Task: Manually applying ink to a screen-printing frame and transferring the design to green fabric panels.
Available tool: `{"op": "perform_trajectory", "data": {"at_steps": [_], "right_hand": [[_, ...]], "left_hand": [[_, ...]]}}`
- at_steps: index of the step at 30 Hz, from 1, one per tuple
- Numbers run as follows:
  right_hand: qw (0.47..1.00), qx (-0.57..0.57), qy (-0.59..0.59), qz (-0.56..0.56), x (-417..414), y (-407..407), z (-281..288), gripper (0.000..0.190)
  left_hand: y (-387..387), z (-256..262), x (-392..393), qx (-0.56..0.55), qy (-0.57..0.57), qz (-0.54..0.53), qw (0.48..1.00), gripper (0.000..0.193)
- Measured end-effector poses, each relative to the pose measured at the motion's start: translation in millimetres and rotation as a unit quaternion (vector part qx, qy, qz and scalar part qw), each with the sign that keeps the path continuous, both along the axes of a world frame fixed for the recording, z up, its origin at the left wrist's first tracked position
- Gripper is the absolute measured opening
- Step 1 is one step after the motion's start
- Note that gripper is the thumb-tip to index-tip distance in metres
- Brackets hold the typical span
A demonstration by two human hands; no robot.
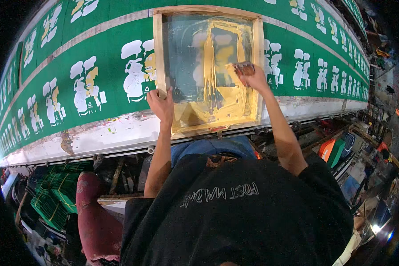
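Note:
A wooden-framed printing screen [258,43] lies on green printed sheets [113,96] spread along a long table. Yellow ink [208,66] streaks its mesh and pools along the near end. My left hand [162,103] grips the left wooden rail of the screen near its lower part. Above the right half of the mesh, my right hand [255,78] holds a squeegee [244,69] smeared with yellow ink. White figures and speech bubbles, some with yellow parts, are printed on the green sheets to both sides of the frame. Shapes of one print show through the mesh.
A metal rail [136,151] with small knobs runs along the table's near edge. Bundled green sheets [50,206] lie below at the left, near a reddish cloth-covered object [94,219]. Orange and green pieces [335,151] stand at the lower right among clutter.

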State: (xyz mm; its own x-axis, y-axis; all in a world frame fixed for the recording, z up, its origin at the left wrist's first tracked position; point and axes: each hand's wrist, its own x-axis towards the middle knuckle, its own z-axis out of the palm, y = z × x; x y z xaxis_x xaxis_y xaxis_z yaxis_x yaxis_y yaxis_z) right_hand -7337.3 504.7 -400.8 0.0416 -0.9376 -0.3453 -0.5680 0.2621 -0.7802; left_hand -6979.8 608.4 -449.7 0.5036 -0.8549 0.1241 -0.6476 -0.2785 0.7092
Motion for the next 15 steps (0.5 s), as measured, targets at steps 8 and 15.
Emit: {"op": "perform_trajectory", "data": {"at_steps": [8, 15], "right_hand": [[0.957, -0.015, -0.071, -0.281, -89, 111, -67, 0.044], [0.947, 0.044, -0.175, -0.265, -69, 119, -37, 0.038]], "left_hand": [[-11, 0, -16, -0.014, 0.007, -0.010, 1.000, 0.046], [-2, -2, -6, -0.036, -0.039, -0.008, 0.999, 0.047]]}}
